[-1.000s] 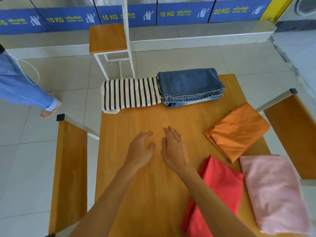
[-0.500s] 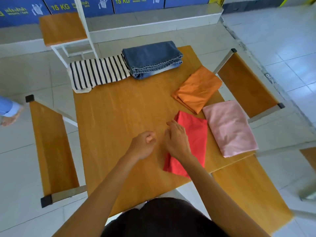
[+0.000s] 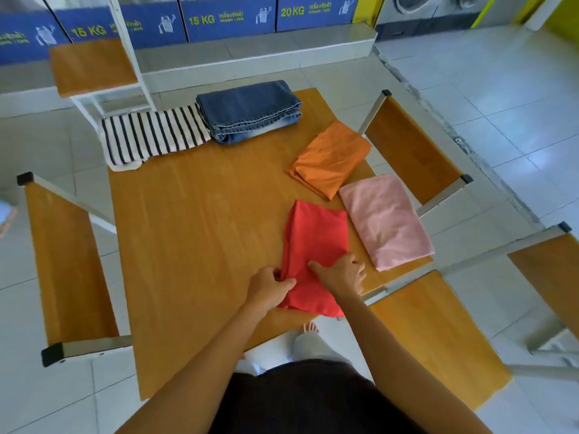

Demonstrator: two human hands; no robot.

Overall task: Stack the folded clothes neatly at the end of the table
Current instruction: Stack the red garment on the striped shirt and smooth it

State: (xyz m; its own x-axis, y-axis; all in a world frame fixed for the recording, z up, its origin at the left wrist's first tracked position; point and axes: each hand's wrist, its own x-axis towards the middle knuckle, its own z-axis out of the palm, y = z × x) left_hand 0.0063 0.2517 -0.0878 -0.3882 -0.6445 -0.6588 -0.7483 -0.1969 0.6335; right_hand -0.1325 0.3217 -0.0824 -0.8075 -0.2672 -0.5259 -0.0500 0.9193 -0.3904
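- The folded red cotton garment lies flat near the front right of the square wooden table, its near end reaching the table's edge.
- Just beside it on the right is a folded pale pink cloth; beyond that lies a folded orange cloth.
- At the far end sit folded blue denim jeans, touching a folded black-and-white striped top that overhangs the far left corner.
- My left hand pinches the red garment's left edge, thumb on top, fingers curled under a raised fold.
- My right hand rests on the red garment's near right part, fingers bent, gripping the fabric.
- Both forearms reach forward from my body, converging on the garment.
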